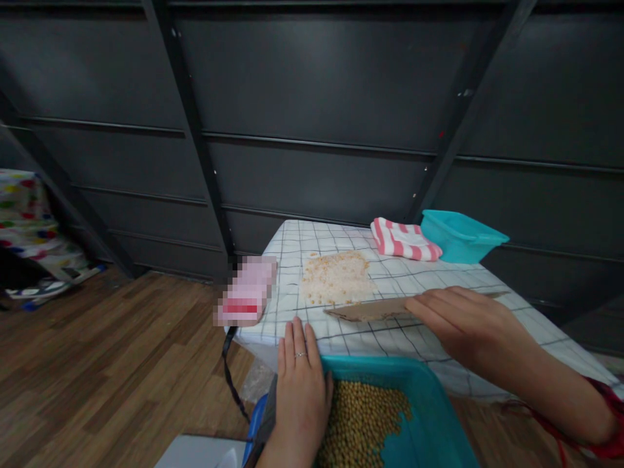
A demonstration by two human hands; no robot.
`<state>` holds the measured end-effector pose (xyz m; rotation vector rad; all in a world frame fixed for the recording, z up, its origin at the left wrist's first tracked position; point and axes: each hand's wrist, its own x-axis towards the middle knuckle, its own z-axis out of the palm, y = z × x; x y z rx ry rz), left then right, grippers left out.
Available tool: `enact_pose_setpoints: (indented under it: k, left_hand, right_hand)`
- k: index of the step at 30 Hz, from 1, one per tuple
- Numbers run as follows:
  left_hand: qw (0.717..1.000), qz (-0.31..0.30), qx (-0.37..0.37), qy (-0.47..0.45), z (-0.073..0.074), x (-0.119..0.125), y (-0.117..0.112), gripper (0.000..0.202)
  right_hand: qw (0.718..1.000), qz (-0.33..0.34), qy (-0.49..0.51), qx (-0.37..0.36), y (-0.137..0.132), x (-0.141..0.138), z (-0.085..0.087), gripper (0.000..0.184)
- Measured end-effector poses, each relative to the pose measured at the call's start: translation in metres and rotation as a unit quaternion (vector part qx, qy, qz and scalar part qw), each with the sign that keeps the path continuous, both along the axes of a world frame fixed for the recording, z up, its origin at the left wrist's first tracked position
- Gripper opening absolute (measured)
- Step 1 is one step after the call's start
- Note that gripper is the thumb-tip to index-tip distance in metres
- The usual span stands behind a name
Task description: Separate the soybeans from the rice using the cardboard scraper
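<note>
Head view: right hand grips cardboard, left hand extends palm-down.

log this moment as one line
right hand: gripping cardboard; left hand: open at rim of teal tub; tub: beans; checked cloth: pale grainy patch; far side: striped towel, teal basin

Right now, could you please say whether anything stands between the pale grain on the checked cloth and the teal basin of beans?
Partly: the cardboard piece, held in the right hand, stands along the near right edge of the pale grain, between it and the teal basin. The left hand lies mostly left of that gap.
</note>
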<state>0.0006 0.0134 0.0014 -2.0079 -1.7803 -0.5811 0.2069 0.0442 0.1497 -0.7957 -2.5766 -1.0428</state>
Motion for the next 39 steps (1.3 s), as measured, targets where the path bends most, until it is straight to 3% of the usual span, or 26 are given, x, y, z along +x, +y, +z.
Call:
enact_pose_setpoints:
  k: [8,16,22,30,39]
  left_hand:
    - [1.000,-0.006,0.026,0.011,0.001,0.001,0.000,0.050]
    - [0.999,-0.001,0.027,0.031,-0.002,0.002,0.000,0.050]
    - [0.999,0.000,0.029,0.026,-0.003,0.002,0.000,0.049]
    - [1.000,-0.003,0.020,-0.004,-0.001,0.002,-0.001,0.049]
    - [1.000,0.004,0.013,0.005,-0.004,0.002,-0.001,0.051]
  right_hand:
    - [0.998,0.009,-0.005,0.069,0.008,-0.001,0.001,0.025]
    - [1.000,-0.028,0.011,0.005,-0.004,0.006,-0.002,0.030]
    - [0.999,-0.022,0.013,0.024,-0.007,0.009,0.003,0.032]
    - [0.999,-0.002,0.029,-0.019,-0.010,0.009,-0.001,0.031]
    - [0.999,-0.002,0.002,0.032,-0.002,0.005,0.000,0.030]
